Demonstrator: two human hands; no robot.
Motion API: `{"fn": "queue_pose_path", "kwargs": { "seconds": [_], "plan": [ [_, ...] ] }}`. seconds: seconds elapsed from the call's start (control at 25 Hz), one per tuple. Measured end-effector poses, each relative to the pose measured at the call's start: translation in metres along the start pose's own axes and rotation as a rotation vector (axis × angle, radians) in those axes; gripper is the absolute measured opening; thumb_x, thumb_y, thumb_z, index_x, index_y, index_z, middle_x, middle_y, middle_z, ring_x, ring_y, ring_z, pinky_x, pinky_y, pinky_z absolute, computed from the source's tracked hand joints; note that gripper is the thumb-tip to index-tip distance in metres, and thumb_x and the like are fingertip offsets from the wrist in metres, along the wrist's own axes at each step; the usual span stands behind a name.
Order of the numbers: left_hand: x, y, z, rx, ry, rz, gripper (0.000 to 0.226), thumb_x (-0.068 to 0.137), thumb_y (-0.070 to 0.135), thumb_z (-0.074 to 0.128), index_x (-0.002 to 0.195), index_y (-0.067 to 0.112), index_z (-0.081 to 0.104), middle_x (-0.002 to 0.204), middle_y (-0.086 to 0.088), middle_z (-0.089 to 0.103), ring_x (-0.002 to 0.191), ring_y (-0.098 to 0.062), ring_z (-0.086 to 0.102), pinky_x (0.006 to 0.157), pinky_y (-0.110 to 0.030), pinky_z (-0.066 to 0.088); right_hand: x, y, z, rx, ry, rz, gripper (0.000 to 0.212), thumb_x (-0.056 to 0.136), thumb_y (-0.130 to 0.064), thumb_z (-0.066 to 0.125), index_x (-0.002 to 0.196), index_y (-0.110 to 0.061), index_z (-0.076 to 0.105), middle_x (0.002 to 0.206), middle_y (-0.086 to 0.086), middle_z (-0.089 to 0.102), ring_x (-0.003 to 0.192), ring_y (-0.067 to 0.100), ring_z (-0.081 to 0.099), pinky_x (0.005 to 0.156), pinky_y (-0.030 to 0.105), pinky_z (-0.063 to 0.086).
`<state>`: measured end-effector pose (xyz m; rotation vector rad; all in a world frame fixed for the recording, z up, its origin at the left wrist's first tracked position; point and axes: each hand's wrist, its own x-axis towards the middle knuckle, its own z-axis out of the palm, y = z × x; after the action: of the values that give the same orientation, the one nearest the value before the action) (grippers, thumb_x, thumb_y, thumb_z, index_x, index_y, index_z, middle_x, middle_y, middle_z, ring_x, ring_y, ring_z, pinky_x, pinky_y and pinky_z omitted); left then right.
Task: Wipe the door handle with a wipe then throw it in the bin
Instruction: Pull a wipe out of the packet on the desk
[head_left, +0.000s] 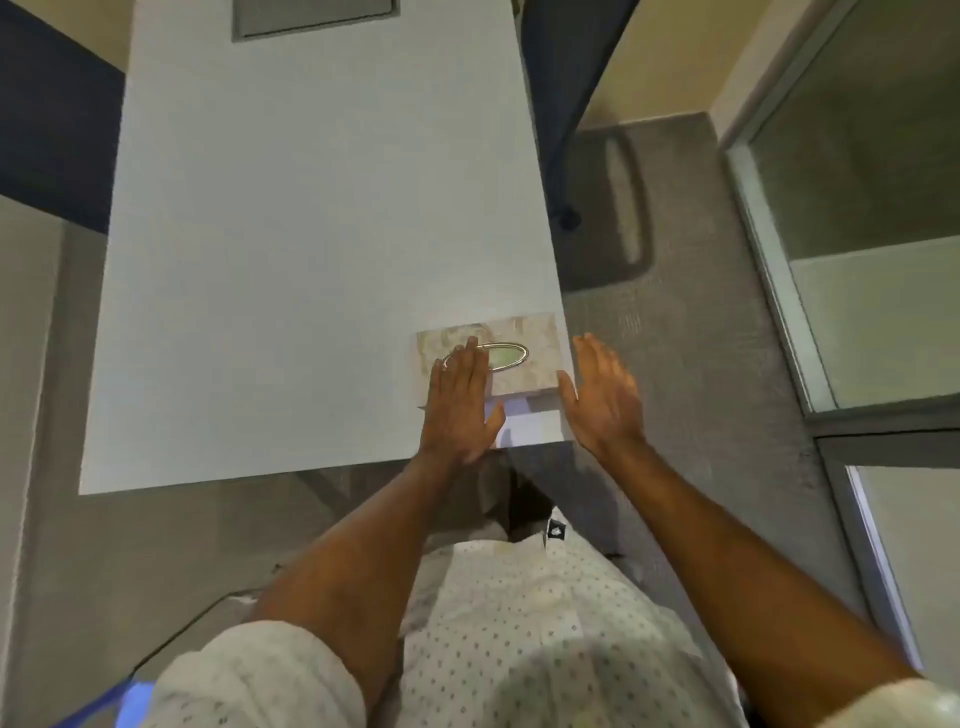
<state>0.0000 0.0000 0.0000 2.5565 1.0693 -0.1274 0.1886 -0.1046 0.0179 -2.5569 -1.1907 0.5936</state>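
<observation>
A: Hands?
B: Two. Left hand (460, 402) spread flat on one tissue box (524, 345), fingertips at its oval slot; right hand (602, 392) spread wide beside the box, holding nothing.
A: Box where?
B: On the white table (291, 249), near corner.

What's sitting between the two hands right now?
In the head view, the near end of the wipe box and a white sheet under it lie between the left hand and the right hand.
</observation>
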Motion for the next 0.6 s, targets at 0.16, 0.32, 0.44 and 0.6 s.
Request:
{"fn": "queue_pose_path", "kwargs": {
  "seconds": [0.16,0.32,0.44,0.6],
  "plan": [
    [0.017,-0.035,0.000,-0.043,0.009,-0.083,0.082,0.105,0.049,0.053,0.168,0.013,0.015,0.177,-0.007,0.006,0.165,-0.028,0.004,0.134,-0.051,0.004,0.021,-0.042,0.023,-0.010,-0.014,-0.140,0.043,0.105,-0.038,0.046,0.144,-0.018,0.048,0.150,0.008,0.052,0.131,0.030,0.053,0.106,0.047,0.047],
    [0.034,-0.058,0.005,-0.082,-0.018,-0.062,0.083,0.105,0.048,0.055,0.168,0.012,0.014,0.177,-0.009,0.005,0.165,-0.030,0.005,0.133,-0.052,0.003,0.039,-0.058,0.035,-0.063,0.034,-0.215,0.027,0.102,-0.027,0.056,0.123,-0.014,0.064,0.125,0.011,0.065,0.107,0.029,0.059,0.087,0.042,0.052],
    [0.039,-0.063,0.009,-0.098,-0.022,-0.061,0.083,0.104,0.051,0.054,0.168,0.014,0.015,0.177,-0.007,0.004,0.165,-0.028,0.002,0.132,-0.047,-0.008,0.049,-0.068,0.040,-0.057,-0.004,-0.248,0.022,0.101,-0.028,0.060,0.115,-0.014,0.070,0.118,0.009,0.068,0.100,0.026,0.060,0.082,0.037,0.050],
    [0.040,-0.068,0.015,-0.104,0.004,-0.043,0.082,0.104,0.050,0.054,0.167,0.013,0.017,0.177,-0.009,0.007,0.165,-0.029,0.004,0.131,-0.046,-0.008,0.058,-0.072,0.042,-0.098,-0.054,-0.295,0.022,0.102,-0.029,0.059,0.115,-0.017,0.073,0.117,0.006,0.069,0.101,0.024,0.060,0.084,0.039,0.049]
  ]
}}
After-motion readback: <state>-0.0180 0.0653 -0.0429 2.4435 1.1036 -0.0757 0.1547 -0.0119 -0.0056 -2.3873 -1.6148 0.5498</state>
